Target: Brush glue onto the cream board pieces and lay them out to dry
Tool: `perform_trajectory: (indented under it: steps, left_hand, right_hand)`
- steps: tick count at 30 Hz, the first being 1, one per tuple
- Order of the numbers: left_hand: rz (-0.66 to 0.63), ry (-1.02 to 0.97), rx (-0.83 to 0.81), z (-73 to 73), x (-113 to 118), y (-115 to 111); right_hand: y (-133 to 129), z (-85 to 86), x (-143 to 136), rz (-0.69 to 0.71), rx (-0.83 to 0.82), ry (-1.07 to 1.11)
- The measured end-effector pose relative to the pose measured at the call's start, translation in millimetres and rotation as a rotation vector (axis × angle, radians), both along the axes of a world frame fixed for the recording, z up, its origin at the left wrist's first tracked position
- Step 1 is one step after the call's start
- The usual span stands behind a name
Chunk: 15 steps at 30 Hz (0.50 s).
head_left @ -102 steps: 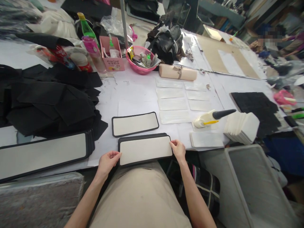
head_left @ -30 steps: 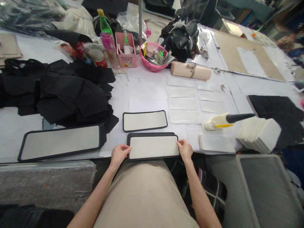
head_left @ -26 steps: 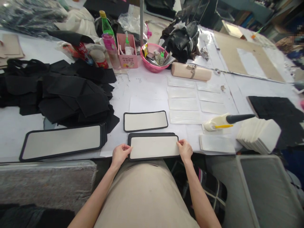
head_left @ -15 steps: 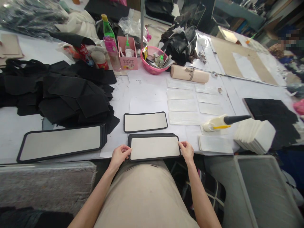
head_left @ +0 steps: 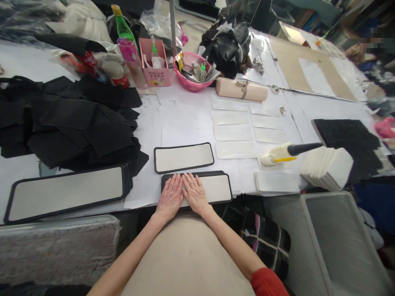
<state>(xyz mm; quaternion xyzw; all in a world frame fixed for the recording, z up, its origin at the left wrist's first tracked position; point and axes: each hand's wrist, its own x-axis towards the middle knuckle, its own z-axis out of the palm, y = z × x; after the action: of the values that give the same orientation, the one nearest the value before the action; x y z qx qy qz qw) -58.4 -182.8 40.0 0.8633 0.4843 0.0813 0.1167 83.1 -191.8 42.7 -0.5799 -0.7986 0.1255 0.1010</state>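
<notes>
Both hands lie flat, side by side, on the left half of a pale panel with a black border (head_left: 217, 188), which tops a small stack at the table's front edge. My left hand (head_left: 170, 197) has its fingers stretched out over the panel's left end. My right hand (head_left: 195, 192) rests beside it, fingers extended, tips near the upper border. Just beyond the stack is a single similar panel (head_left: 184, 158). Longer bordered panels (head_left: 66, 191) are piled at the left.
Black pieces (head_left: 77, 127) heap at the left. Translucent strips (head_left: 233, 133), a glue bottle with a dark nozzle (head_left: 277, 154) and white pieces (head_left: 327, 168) lie to the right. Behind are a pink basket (head_left: 194, 84), a pink box (head_left: 157, 76) and a tied roll (head_left: 242, 89).
My hands have let go of the panel's two ends and moved inward, now flat on its left half. The view has shifted slightly, and a red sleeve shows on the right arm.
</notes>
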Motion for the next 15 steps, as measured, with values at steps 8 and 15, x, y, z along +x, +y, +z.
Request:
perform_trajectory:
  steps: [8,15]
  left_hand:
    - [0.003,0.011,-0.038,2.0,-4.7,-1.3]
    - [0.006,0.019,-0.066,2.7,-3.1,-0.8]
  right_hand:
    - [-2.9,1.8,58.6,-0.062,-0.066,-0.065]
    - [-13.1,-7.7,127.3,-0.277,-0.088,-0.119]
